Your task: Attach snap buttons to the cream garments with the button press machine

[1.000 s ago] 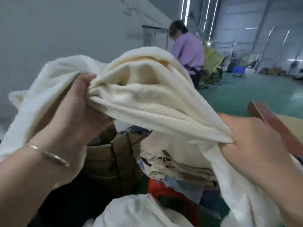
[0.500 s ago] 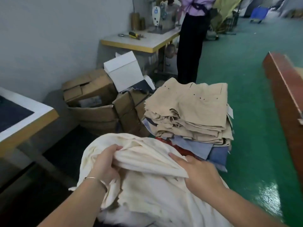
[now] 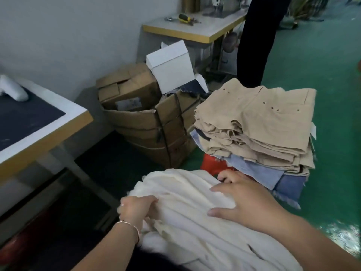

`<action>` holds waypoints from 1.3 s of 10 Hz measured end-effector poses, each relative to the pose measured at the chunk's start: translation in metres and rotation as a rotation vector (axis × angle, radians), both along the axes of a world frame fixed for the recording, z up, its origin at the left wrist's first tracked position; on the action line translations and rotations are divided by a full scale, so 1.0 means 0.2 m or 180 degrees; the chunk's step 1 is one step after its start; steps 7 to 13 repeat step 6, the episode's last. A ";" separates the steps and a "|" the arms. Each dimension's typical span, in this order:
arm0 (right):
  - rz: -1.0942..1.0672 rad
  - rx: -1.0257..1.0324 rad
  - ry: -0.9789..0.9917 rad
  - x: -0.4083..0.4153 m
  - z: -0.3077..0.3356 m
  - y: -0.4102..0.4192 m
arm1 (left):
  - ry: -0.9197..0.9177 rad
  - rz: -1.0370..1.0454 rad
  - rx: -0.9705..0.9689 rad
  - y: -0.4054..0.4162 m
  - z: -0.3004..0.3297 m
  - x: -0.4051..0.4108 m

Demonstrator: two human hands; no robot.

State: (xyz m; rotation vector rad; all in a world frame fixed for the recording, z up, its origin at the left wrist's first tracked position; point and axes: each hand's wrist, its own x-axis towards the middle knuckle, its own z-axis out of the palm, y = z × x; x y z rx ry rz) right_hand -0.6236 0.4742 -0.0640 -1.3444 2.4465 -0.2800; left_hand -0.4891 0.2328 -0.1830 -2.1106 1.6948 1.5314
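A heap of cream garments (image 3: 187, 218) lies low in front of me, rumpled into folds. My left hand (image 3: 136, 209), with a thin bracelet on the wrist, grips a fold at the heap's left side, fingers curled into the cloth. My right hand (image 3: 244, 200) lies flat on top of the heap with its fingers spread and straight, pressing the cloth down. No button press machine shows in this view.
A stack of folded tan garments (image 3: 257, 122) on blue and red cloth stands just beyond the heap. Cardboard boxes (image 3: 148, 122) and a white box (image 3: 172, 65) sit behind. A table with a dark top (image 3: 39, 122) is at the left. A person's dark trousers (image 3: 256, 40) stand by a far sewing table (image 3: 195, 32).
The cream garment was held up high between both hands, then came down onto the heap. My right hand has let go and now lies flat on it.
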 end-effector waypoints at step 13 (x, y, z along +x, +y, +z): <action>0.0134 -0.0019 -0.0055 0.16 -0.31 -0.17 | 0.1320 -0.3087 -0.0683 0.09 0.17 0.05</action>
